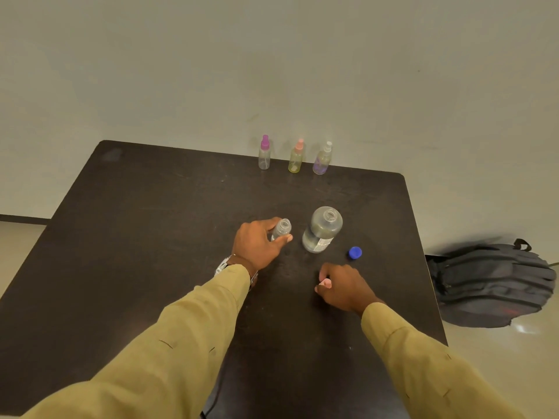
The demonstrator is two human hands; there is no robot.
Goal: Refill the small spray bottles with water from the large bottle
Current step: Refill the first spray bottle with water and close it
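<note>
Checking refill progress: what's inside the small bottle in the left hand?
The small bottle stands uncapped in the left hand; its neck looks empty. Fingers hide its lower body, so no water level shows.

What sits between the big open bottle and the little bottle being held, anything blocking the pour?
Nothing visible does. The large bottle stands uncapped just right of the small open bottle held by the left hand, with bare table between them. The blue cap lies off to the right; the right hand holds a pink spray top.

A single head-worn wide-angle view looks forward and steeply down onto the dark bench (151, 237) from its near edge, close above it. It faces the pale wall (272, 71) behind the bench's far edge.
</note>
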